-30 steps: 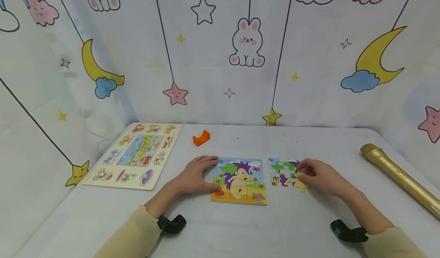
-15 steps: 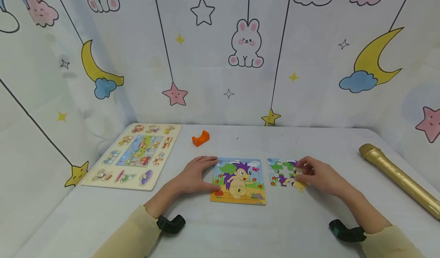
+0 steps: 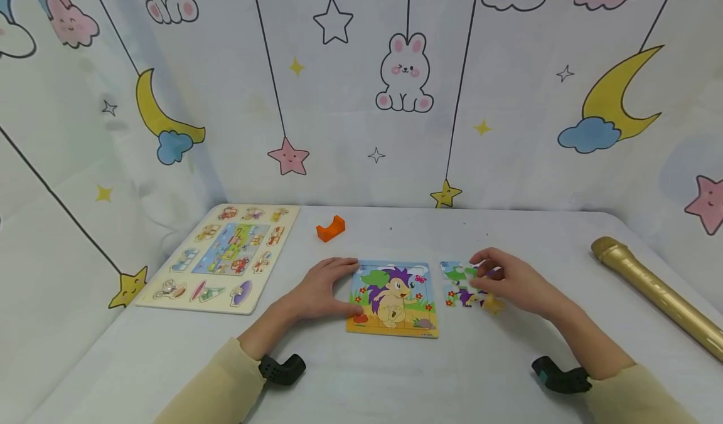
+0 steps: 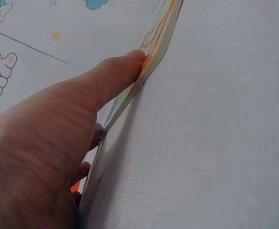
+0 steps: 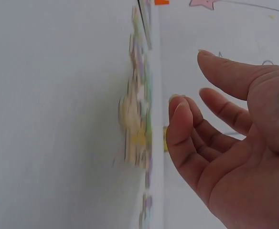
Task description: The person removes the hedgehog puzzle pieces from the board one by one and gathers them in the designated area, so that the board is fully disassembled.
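Observation:
A square hedgehog picture puzzle board lies flat on the white table in the head view. My left hand rests at its left side, thumb over the lower left part and fingertips at the upper left corner. In the left wrist view the straight thumb presses on the board's edge. To the right lie several loose jigsaw pieces in purple, green and yellow. Above their right part hovers my right hand, partly hiding them. Its fingers are loosely bent and apart from the thumb in the right wrist view, with nothing between them.
At the left lies a large cream vehicle puzzle board. An orange curved block sits behind the hedgehog board. A gold microphone lies along the right side. A printed curtain stands behind the table.
My right hand has moved slightly left and up, away from the yellow piece at the lower right of the loose pieces, and its fingers have parted. The left hand stays on the board.

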Demonstrator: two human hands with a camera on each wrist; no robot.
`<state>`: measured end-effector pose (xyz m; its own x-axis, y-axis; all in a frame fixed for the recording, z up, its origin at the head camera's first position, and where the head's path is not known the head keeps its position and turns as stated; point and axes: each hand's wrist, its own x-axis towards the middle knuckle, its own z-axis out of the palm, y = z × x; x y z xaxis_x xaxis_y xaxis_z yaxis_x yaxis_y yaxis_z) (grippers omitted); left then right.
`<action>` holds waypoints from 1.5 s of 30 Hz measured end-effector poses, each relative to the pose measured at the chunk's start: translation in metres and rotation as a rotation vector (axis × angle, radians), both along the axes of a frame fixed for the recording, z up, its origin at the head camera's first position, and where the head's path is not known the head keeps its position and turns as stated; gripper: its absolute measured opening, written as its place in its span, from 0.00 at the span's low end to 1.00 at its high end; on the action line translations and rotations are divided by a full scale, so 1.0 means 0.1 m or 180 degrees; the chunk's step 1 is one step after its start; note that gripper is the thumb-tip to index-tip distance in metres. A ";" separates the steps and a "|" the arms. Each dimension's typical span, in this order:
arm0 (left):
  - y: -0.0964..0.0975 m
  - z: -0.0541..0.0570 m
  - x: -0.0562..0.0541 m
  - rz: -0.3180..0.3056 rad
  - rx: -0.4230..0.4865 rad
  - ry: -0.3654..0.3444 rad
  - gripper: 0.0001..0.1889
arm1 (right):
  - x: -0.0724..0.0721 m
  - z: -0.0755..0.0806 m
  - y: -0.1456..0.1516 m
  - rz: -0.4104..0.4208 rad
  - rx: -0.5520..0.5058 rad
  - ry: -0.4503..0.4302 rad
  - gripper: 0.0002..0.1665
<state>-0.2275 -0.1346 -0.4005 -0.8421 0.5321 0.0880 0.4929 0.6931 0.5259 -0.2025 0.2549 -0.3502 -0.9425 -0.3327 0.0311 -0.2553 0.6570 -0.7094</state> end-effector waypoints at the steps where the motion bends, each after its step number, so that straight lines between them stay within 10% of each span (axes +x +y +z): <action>1: 0.00 0.00 0.00 0.0000 -0.0001 0.0004 0.46 | -0.01 0.01 -0.05 0.0025 -0.0017 -0.0005 0.26; 18: 0.02 -0.01 0.00 0.0001 0.0020 0.0006 0.46 | -0.16 -0.02 -0.81 0.0347 -0.0140 -0.0311 0.28; 45: 0.01 0.01 0.01 -0.0001 -0.0008 0.0010 0.46 | -0.07 -0.17 -1.02 0.0324 0.0537 -0.0124 0.26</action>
